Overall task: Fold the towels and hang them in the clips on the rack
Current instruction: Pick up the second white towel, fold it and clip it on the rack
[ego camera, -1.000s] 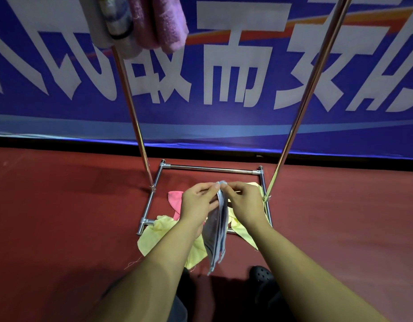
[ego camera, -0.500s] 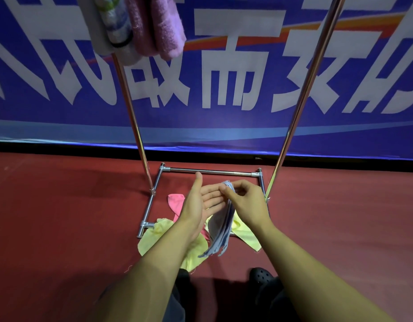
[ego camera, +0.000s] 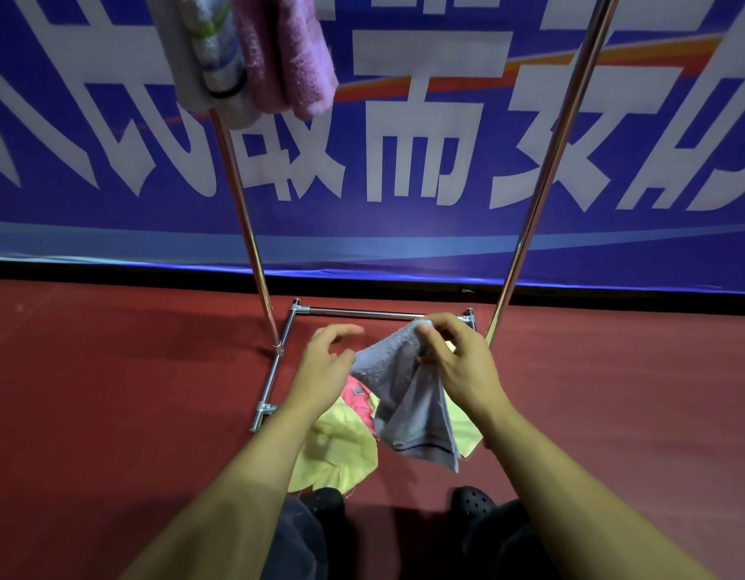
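Observation:
A folded grey-blue towel (ego camera: 404, 395) hangs from my right hand (ego camera: 458, 362), which pinches its top corner above the rack's base. My left hand (ego camera: 326, 366) hovers just left of the towel, fingers loosely curved, its edge near the cloth but holding nothing. Under my hands a yellow towel (ego camera: 337, 450) and a pink towel (ego camera: 356, 399) lie crumpled on the floor. At the top left, a pink towel (ego camera: 287, 48) and a white striped towel (ego camera: 211, 52) hang folded from the rack; the clips are out of view.
The chrome rack has two slanted uprights (ego camera: 245, 211) (ego camera: 550, 161) and a rectangular base frame (ego camera: 379, 313) on the red floor. A blue banner with white characters (ego camera: 404, 140) fills the wall behind. My dark shoes (ego camera: 473, 502) show at the bottom.
My left hand let go of the towel's top edge and drew away to the left. The right hand kept its pinch, and the towel swung open from a thin edge-on fold to a wider hanging shape.

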`<state>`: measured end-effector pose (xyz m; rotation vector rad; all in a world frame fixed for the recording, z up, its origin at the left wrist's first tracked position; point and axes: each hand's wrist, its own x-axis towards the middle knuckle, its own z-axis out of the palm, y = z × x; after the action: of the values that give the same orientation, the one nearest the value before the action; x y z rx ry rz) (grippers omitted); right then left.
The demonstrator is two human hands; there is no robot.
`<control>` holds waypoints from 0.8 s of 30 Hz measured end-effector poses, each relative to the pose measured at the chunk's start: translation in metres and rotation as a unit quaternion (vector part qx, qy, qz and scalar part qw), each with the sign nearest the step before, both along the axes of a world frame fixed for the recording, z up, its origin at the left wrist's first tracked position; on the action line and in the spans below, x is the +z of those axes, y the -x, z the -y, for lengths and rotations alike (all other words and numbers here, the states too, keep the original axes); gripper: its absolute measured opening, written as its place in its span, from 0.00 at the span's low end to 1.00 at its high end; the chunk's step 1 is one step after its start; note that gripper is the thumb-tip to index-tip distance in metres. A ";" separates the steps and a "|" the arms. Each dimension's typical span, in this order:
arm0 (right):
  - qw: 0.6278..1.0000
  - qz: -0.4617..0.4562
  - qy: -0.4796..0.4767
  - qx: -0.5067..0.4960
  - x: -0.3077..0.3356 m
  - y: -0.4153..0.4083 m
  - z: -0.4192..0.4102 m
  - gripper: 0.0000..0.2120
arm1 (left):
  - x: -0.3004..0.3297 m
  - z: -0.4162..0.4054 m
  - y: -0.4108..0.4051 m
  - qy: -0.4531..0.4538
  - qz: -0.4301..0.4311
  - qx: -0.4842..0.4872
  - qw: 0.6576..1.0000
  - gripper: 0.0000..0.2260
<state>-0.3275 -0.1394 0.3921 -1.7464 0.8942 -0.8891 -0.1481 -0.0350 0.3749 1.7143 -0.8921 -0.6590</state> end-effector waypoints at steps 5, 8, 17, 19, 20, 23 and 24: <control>0.999 0.038 -0.030 0.005 0.009 0.008 -0.006 0.07 | -0.005 -0.010 0.000 -0.047 0.078 -0.132 0.987 0.17; 0.998 0.044 -0.033 0.009 0.009 0.012 -0.007 0.07 | -0.006 -0.012 0.001 -0.069 0.098 -0.155 0.981 0.14; 0.993 0.081 -0.068 -0.051 0.009 0.024 0.010 0.07 | -0.006 -0.012 -0.004 -0.168 0.206 -0.084 0.960 0.16; 0.992 0.075 -0.079 -0.070 0.004 0.027 0.015 0.08 | -0.001 -0.012 -0.002 -0.145 0.251 -0.066 0.955 0.14; 0.991 0.073 -0.082 -0.076 0.002 0.028 0.017 0.08 | 0.002 -0.011 -0.001 -0.138 0.285 -0.060 0.947 0.13; 0.990 0.072 -0.088 -0.088 -0.003 0.031 0.021 0.11 | 0.006 -0.009 0.002 -0.111 0.344 -0.057 0.931 0.12; 0.989 0.071 -0.090 -0.092 -0.004 0.033 0.022 0.11 | 0.006 -0.008 0.002 -0.088 0.336 -0.068 0.935 0.12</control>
<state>-0.3605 -0.1617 0.3880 -1.4450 1.0197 -1.0066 -0.1499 -0.0266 0.3814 2.0959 -1.4693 -0.2286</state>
